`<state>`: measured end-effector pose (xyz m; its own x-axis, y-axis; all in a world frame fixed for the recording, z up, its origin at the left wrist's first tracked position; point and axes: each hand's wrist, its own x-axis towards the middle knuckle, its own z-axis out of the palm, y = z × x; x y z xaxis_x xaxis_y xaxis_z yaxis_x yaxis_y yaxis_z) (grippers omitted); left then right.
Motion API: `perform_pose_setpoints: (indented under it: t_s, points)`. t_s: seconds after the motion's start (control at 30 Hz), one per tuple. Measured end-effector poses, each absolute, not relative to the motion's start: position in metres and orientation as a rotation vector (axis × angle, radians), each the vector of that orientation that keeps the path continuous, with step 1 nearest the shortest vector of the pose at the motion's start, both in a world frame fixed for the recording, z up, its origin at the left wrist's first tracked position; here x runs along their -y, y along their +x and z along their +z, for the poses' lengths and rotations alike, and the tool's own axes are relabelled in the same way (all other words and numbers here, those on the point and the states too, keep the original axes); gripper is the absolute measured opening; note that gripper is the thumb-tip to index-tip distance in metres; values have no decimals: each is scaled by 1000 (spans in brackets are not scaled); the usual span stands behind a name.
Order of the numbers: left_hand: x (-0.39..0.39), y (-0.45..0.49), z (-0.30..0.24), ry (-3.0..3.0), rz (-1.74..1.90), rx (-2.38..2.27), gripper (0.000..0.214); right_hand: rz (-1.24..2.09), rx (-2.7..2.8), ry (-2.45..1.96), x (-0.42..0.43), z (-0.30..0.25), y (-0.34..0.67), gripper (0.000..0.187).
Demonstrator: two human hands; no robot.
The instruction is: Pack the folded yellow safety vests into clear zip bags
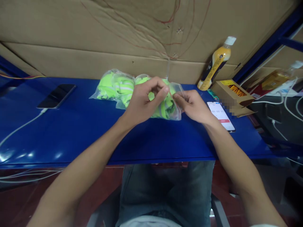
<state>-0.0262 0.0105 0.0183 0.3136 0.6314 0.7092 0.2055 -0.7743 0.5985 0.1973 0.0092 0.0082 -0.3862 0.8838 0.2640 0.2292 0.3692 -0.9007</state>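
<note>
from the head view, the left hand (142, 102) and the right hand (193, 105) meet over a clear plastic bag stuffed with bright yellow-green cloth that has grey stripes (165, 108). this bag lies on the shiny blue desk (71, 135), near the back edge and about in the middle. the left fingers (159, 94) are curled and pinched on the top edge of the bag, and the right fingers (178, 99) are closed in a small pinch on that same edge, so both hands hold the bag's mouth. a second clear bag of the same green cloth (113, 86) sits just beside it, toward the left. to do this well, it looks best to hold each side of the mouth close to the edge, pull softly and evenly, and keep the bag flat on the desk so the thin plastic does not tear. a white phone with a lit screen (221, 115) lies near the right hand, a dark phone on a white cord (56, 96) lies toward the left edge, and a yellow drink bottle with a white cap (216, 64) leans at the back by an open brown cardboard box (233, 93).
</note>
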Motion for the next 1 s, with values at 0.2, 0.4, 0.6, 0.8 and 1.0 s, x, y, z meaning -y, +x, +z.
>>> perform_pose_setpoints:
  t_s: [0.2,0.4,0.6,0.8,1.0]
  points:
    - [-38,-52,11,2788,1182,-843,132,740,1766,-822,-25,15,218,60]
    - [-63,-61,-11,2900,1158,-1052,81,603,1626,-819,-31,16,223,47]
    - [-68,-67,-8,2849,1317,-1183,73,592,1687,-780,-30,19,231,38]
    - [-56,-61,-1,2753,1282,-1184,70,826,1809,-787,-31,16,233,44]
    - [-55,-59,-5,2765,1222,-1098,68,983,1871,-812,-29,17,233,45]
